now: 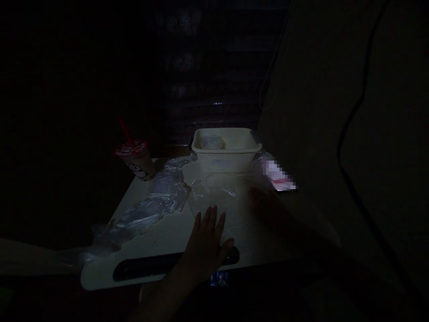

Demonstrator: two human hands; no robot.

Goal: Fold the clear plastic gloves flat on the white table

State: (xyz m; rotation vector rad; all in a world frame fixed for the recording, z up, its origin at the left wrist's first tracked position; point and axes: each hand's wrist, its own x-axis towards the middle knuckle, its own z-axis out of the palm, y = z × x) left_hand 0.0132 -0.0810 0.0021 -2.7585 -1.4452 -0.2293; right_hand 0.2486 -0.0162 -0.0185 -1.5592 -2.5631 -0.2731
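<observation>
My left hand (207, 243) lies palm down near the front of the white table (174, 237), its fingers stretched out. Its fingertips reach the near edge of a thin clear plastic bag or sheet (214, 190), spread flat and hard to make out. To the right, my right hand (263, 203) is dark and smeared by motion above the table, so its fingers cannot be read. Behind the sheet stands a cream plastic basin (224, 162) with a pale, plastic-looking bundle (212, 142) inside at the left.
Crumpled clear plastic (161, 192) runs along the table's left side. A drink cup (139, 165) with a red straw stands at the back left edge. A lit, pixelated object (279, 175) lies right of the basin. A dark slot (147, 266) lines the front edge. The room is very dim.
</observation>
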